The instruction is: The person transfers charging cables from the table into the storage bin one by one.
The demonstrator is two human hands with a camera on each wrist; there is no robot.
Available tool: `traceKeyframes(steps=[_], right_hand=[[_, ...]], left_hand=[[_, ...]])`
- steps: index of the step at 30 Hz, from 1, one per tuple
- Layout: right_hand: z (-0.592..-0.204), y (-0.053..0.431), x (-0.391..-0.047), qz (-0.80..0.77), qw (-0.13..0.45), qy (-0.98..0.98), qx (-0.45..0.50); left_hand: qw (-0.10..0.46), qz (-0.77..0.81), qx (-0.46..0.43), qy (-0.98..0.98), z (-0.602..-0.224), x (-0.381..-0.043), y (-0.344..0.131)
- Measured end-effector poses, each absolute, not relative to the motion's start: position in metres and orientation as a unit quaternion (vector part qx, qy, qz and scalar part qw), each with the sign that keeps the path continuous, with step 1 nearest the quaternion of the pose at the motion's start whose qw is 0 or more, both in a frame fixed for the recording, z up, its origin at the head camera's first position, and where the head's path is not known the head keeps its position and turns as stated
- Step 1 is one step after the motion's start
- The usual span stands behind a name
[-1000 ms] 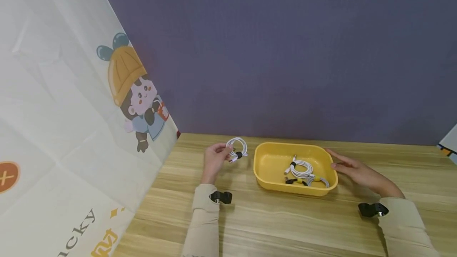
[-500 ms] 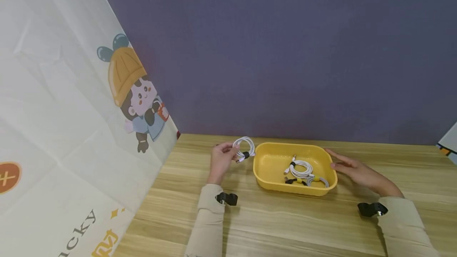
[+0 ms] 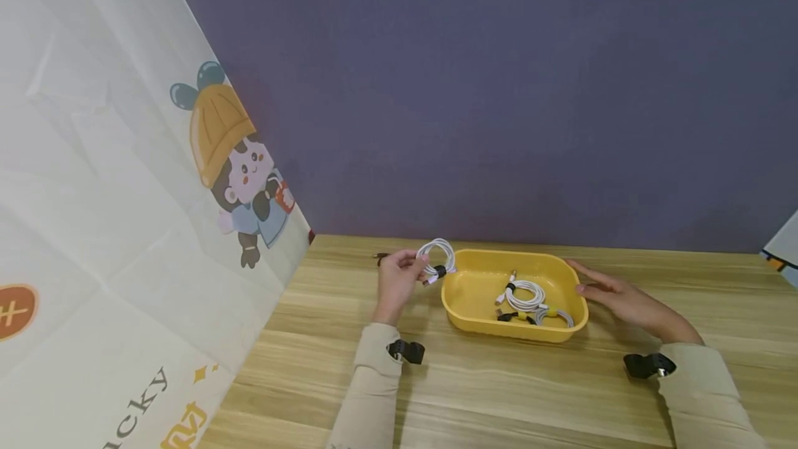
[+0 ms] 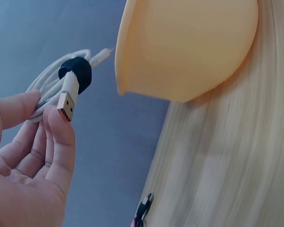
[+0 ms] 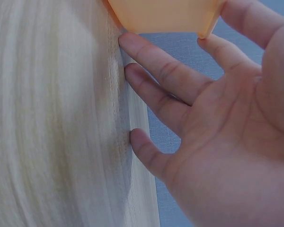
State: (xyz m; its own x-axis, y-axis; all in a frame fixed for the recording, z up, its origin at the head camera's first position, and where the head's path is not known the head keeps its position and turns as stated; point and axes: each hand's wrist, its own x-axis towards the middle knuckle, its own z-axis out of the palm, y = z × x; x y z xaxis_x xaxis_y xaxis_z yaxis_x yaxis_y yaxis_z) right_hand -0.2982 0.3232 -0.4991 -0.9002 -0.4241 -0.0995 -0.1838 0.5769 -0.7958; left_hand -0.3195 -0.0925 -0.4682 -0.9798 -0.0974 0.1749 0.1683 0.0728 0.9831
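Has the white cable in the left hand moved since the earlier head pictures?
Yes, rightward in the head view. The white cable in the left hand is now farther from the printed cartoon figure and nearer the yellow tray.

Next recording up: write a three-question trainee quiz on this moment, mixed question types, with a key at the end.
1. True or false: the right hand is touching the yellow plastic bin.
2. What binds the coiled white USB cable held by the left hand?
A) a red clip
B) a black strap
C) a blue ribbon
3. Fill in: in the left wrist view, the metal-ended plug in front of the strap is type USB-____.

Key: 1. True. 2. B. 3. A.
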Motion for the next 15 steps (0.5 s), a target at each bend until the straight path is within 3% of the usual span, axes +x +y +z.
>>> traceKeyframes(steps=[15], right_hand=[[-0.498, 0.323, -0.299, -0.418, 0.137, 0.884, -0.159]], left_hand=[[0.119, -0.68, -0.025, -0.723, -0.468, -0.318, -0.078]])
